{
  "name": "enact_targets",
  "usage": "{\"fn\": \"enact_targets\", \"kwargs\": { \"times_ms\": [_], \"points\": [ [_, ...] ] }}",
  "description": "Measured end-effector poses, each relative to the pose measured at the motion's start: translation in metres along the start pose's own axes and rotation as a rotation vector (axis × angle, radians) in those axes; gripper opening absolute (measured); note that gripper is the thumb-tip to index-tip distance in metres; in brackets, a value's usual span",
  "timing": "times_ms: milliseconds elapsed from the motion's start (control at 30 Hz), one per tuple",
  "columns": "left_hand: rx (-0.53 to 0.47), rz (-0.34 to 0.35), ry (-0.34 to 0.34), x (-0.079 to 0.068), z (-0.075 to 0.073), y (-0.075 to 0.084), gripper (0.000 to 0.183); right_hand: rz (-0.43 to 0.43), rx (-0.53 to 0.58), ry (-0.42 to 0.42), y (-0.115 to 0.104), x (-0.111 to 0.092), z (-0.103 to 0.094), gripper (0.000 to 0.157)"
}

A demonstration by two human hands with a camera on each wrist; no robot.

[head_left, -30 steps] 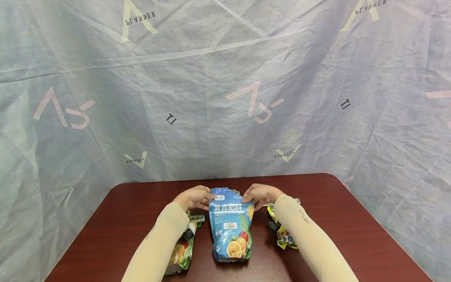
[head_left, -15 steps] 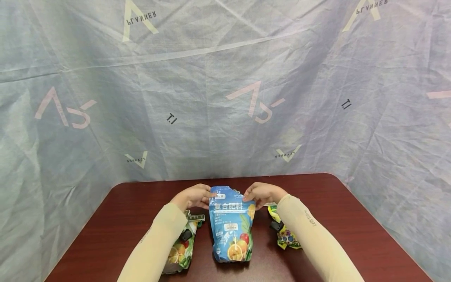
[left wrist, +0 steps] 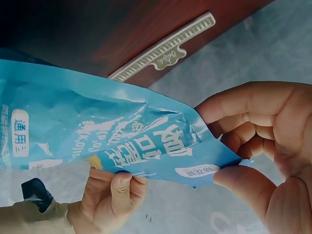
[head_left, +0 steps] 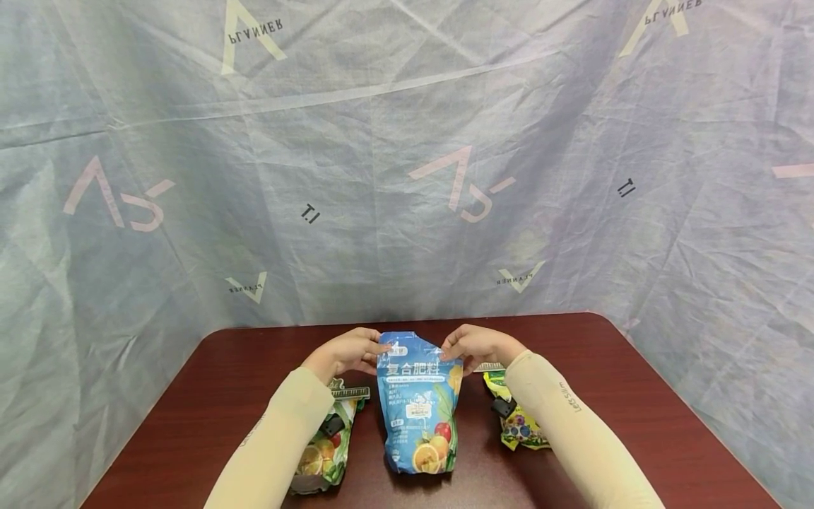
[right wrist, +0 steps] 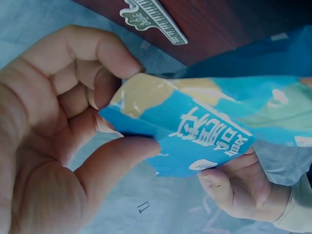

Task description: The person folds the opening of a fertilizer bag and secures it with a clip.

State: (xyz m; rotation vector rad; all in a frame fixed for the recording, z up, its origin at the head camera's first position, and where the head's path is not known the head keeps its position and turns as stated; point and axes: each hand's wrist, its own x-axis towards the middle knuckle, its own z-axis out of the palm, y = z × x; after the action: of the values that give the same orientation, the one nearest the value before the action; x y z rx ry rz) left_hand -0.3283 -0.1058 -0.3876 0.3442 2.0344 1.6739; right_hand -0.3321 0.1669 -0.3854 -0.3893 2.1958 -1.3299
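My left hand (head_left: 346, 350) and right hand (head_left: 481, 345) pinched the blue pouch (head_left: 413, 417); its length pointed away from the worktop's far edge (head_left: 540, 322).

- A cloth-screened space set up around a tabletop (head_left: 191, 410); whether it stands in a home, an office or a workshop cannot be told.
- Creased grey-blue fabric (head_left: 356, 162) hangs behind and along both sides, filling the head view above the tabletop.
- The fabric bears pale yellow and pink marks (head_left: 461, 177) and dark lettering (head_left: 256, 32), "PLANNER" among it, printed flipped.
- The tabletop is dark reddish wood-grain with rounded far corners.
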Motion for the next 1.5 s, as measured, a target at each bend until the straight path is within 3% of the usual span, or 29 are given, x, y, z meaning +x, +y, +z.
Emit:
{"fn": "enact_targets", "kwargs": {
  "times_ms": [367, 1500],
  "points": [
    [-0.005, 0.035, -0.014, -0.008, 0.0, 0.011, 0.026, -0.057, 0.049, -0.018, -0.007, -0.007, -0.004, 0.014],
    [0.003, 0.116, -0.049, -0.022, 0.001, 0.029, 0.019, -0.147, 0.025, -0.022, -0.024, -0.023, -0.009, 0.015]
  ]
}}
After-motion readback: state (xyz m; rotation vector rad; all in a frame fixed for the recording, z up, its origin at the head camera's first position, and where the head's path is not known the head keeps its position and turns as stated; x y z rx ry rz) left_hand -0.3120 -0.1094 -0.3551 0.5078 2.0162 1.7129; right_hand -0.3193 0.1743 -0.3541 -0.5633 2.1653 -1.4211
